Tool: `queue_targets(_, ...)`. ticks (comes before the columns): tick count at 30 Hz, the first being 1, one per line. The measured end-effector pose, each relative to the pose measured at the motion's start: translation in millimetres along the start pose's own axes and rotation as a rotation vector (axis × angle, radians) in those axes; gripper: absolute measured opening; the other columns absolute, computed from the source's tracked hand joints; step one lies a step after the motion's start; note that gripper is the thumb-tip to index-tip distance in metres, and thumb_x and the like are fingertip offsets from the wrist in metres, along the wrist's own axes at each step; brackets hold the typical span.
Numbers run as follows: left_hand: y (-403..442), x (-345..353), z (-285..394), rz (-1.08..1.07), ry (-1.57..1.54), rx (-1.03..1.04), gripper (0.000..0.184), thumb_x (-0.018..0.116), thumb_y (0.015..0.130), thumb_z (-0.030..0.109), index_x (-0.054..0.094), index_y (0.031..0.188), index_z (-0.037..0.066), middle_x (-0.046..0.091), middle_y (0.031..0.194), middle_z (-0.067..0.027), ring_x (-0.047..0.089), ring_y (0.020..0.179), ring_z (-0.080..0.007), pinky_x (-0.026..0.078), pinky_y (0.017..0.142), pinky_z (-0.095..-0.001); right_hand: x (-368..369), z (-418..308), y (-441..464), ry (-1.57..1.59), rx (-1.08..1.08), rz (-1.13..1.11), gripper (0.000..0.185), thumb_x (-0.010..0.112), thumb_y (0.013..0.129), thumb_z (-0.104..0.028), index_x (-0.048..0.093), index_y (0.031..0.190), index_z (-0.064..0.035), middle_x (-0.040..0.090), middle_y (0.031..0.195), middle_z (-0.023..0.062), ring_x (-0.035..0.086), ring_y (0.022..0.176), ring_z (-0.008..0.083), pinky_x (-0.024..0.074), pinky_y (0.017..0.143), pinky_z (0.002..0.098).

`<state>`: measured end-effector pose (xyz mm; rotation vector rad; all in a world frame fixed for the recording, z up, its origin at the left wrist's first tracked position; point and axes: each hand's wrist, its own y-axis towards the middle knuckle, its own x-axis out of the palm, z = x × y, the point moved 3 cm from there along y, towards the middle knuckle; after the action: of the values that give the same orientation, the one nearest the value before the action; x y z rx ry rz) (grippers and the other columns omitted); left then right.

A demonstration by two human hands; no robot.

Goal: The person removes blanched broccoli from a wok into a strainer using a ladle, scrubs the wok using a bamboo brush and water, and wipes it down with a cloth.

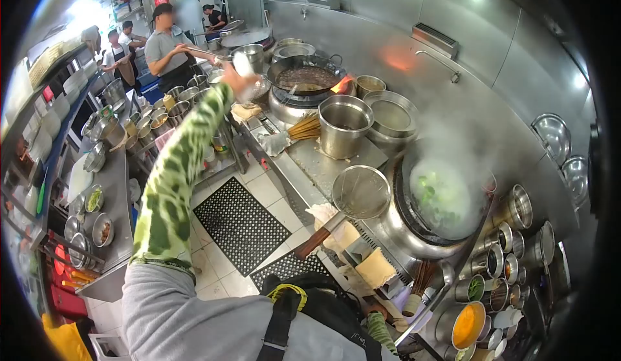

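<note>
My left hand (239,84), in a green camouflage sleeve, reaches far forward beside the back wok (305,78), which holds dark liquid. Motion blurs the hand; a white object (243,64), its kind unclear, appears gripped at its fingers. Low in the view, my right hand (373,308) is mostly hidden by my body and bag, near the front of the stove. Its fingers do not show clearly. Beyond it, leafy greens (436,196) steam in the near wok (409,215). A mesh strainer (361,192) with a wooden handle rests left of that wok.
Flame (343,84) shows beside the back wok. A steel pot (346,128) and a bamboo brush (304,127) stand between the woks. Seasoning containers (467,325) crowd the right. A co-worker (169,47) holds a long handle across the back. Black mats (241,222) cover the floor.
</note>
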<state>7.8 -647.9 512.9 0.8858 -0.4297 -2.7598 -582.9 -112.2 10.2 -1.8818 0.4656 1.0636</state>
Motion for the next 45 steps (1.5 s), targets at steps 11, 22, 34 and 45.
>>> queue_targets(11, -225.6, 63.6, 62.9, -0.522, -0.273, 0.227, 0.042, 0.07, 0.081, 0.038, 0.064, 0.104, 0.003, 0.068, 0.091, -0.0071, 0.066, 0.082, -0.0167, 0.053, 0.076, -0.0314, 2.7, -8.8, -0.7, 0.028, 0.042, -0.001, 0.055, 0.052, 0.09, -0.039, 0.047, 0.137, -0.0107, 0.031, 0.148, 0.021, 0.051, 0.12, 0.0364, 0.045, 0.095, 0.0452)
queue_targets(22, -419.7, 138.5, 49.3, -0.86, -1.081, -0.204, 0.038, 0.067, 0.085, 0.023, 0.057, 0.112, -0.002, 0.062, 0.09, -0.0051, 0.057, 0.082, -0.0131, 0.046, 0.072, -0.0282, 6.5, -4.8, -22.5, -0.002, 0.095, -0.006, 0.055, 0.053, 0.089, -0.038, 0.047, 0.137, -0.0113, 0.029, 0.149, 0.0217, 0.053, 0.117, 0.0365, 0.0474, 0.093, 0.0443)
queue_targets(34, -450.0, 159.1, 54.8, -0.999, -1.064, -0.135, 0.033, 0.068, 0.086, 0.016, 0.058, 0.112, -0.001, 0.063, 0.093, -0.0053, 0.057, 0.087, -0.0132, 0.047, 0.076, -0.0291, 21.8, 9.5, -29.1, -0.031, 0.119, -0.031, 0.055, 0.055, 0.089, -0.037, 0.048, 0.138, -0.0119, 0.027, 0.15, 0.0224, 0.056, 0.114, 0.0365, 0.05, 0.09, 0.0433)
queue_targets(45, -443.1, 162.1, 56.6, -0.99, -0.994, -0.071, 0.04, 0.067, 0.087, 0.026, 0.056, 0.114, -0.002, 0.062, 0.091, -0.0047, 0.056, 0.083, -0.0122, 0.046, 0.073, -0.0283, 31.7, 7.5, -28.9, -0.063, 0.131, -0.069, 0.056, 0.056, 0.088, -0.036, 0.048, 0.138, -0.0125, 0.025, 0.151, 0.0231, 0.059, 0.112, 0.0365, 0.0523, 0.088, 0.0424)
